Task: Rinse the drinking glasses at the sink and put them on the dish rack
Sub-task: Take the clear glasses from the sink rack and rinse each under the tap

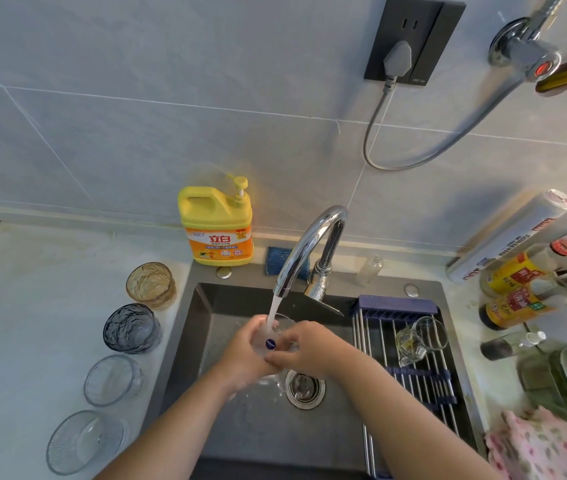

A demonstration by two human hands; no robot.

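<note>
Glass (276, 336) below the tap (299, 251) spout, mouth up into the stream. Gripped by both: left hand (245, 355) wrapped round its side, right hand (304, 349) pinching its near edge. Rack (398, 304) right of the tap, on the right hand's side.

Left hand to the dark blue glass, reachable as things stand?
Likely yes: the dark blue glass stands beside the sink, nothing between. But the left hand, with the right hand, grips the clear glass and must release first.
</note>
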